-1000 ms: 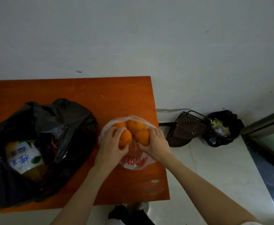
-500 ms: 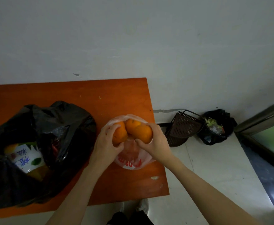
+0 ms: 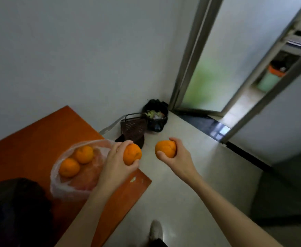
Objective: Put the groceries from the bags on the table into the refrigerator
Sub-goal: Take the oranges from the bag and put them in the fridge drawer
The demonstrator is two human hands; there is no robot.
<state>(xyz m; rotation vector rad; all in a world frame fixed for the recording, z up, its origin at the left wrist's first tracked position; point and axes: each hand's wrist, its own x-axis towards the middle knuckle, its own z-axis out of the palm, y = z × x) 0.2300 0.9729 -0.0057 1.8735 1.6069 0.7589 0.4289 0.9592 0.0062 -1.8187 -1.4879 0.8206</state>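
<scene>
My left hand [image 3: 116, 163] grips one orange [image 3: 132, 154] just past the right edge of the orange-brown table [image 3: 39, 139]. Out over the floor, my right hand [image 3: 180, 155] grips a second orange [image 3: 165, 149]. A thin clear plastic bag [image 3: 74, 186] lies open on the table with two more oranges in it [image 3: 84, 154], [image 3: 69, 167]. At the lower left a black plastic bag [image 3: 16, 207] sits on the table, its contents hidden.
On the floor by the wall stand a dark brown dustpan-like basket [image 3: 133, 128] and a black rubbish bag [image 3: 156, 114] with scraps. A frosted glass door [image 3: 208, 68] with a metal frame stands to the right. My shoe [image 3: 156, 230] shows on the pale floor.
Both hands have lifted out of the clear bag, each with an orange, and swung to the right off the table. My view has turned right toward the doorway.
</scene>
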